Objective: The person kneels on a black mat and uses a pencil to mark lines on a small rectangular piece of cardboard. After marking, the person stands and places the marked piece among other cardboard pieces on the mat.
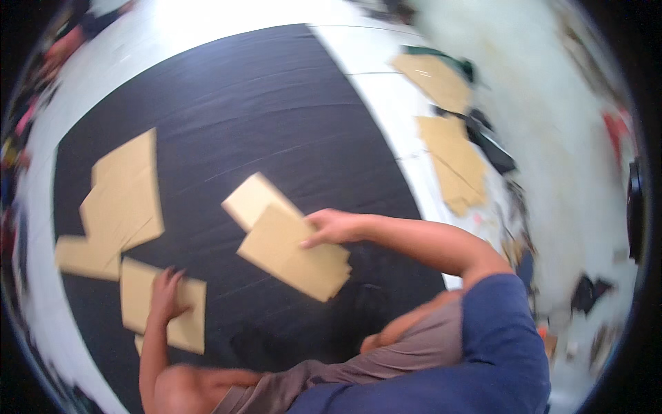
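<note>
A large sheet of black fabric [227, 131] lies spread out beneath me. My right hand [332, 229] pinches a couple of overlapping brown card pattern pieces [293, 259] by their edge, thumb on top, above the middle of the fabric. One of them, a paler piece [256, 198], sticks out beyond the others at the far side. At the near left, my left hand [167, 297] rests on a roughly rectangular brown card piece [138, 290], its thumb apart from the fingers. Just beyond it, larger brown card pieces [127, 193] overlap on the fabric.
On the white surface [379, 93] along the fabric's right edge lie more brown card pieces [455, 162], with dark green and black cloth scraps [489, 141] beside them. Farther right are scattered small items and a black object [589, 293]. My knees are on the near side.
</note>
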Available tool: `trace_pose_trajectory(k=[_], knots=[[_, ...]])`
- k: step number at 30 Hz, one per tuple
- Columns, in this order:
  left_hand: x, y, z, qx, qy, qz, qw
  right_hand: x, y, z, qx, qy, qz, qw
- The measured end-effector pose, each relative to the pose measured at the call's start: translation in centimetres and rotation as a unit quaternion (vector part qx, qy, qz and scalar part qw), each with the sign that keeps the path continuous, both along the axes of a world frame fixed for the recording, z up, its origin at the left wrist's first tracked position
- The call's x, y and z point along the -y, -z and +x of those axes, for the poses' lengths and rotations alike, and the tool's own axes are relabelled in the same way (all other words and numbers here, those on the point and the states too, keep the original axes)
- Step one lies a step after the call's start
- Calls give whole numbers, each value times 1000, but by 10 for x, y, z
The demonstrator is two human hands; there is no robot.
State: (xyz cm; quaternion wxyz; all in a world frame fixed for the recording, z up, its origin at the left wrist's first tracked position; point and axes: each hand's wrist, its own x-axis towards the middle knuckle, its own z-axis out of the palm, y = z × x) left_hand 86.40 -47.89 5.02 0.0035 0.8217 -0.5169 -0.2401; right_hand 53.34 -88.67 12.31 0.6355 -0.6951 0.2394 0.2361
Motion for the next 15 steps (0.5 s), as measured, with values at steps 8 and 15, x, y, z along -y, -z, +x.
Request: trace_pose_trajectory(k=[8,15], knots=[[-8,18,24,92,67,97,989,0,3,-20,16,16,-25,999],[-29,53,126,102,57,-41,992,-6,-10,-5,96,55,-4,994]])
